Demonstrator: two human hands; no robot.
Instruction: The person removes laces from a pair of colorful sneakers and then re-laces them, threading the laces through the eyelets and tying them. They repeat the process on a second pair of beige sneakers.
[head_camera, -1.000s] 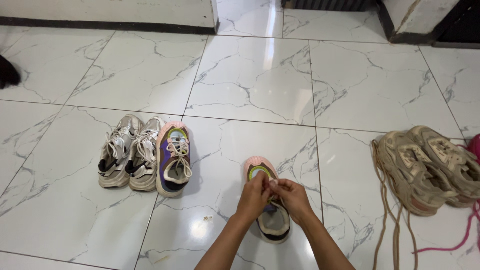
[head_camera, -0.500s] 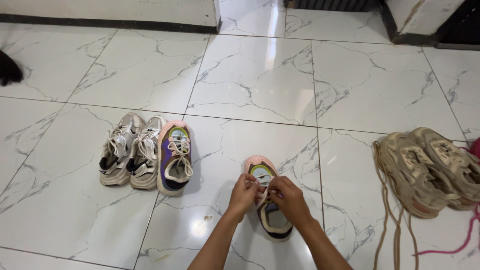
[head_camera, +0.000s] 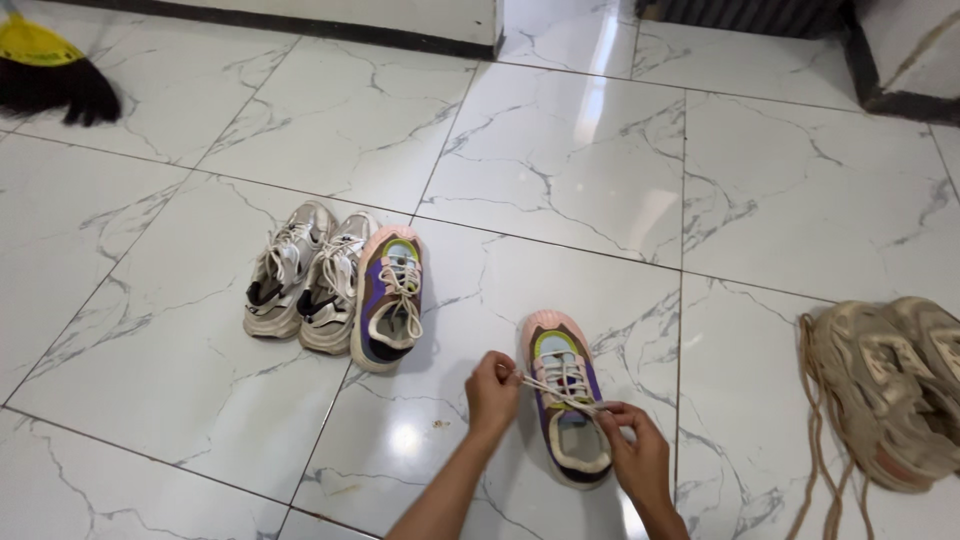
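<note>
A colourful sneaker (head_camera: 566, 400) lies on the white marble floor (head_camera: 600, 160), its pink toe pointing away from the person. The left hand (head_camera: 492, 393) pinches a lace end pulled out to the shoe's left; the right hand (head_camera: 632, 450) grips the other lace beside the tongue, touching the shoe.

Broom (head_camera: 45, 75) cut by left edge, beige shoes (head_camera: 890, 385) cropped at right edge
</note>
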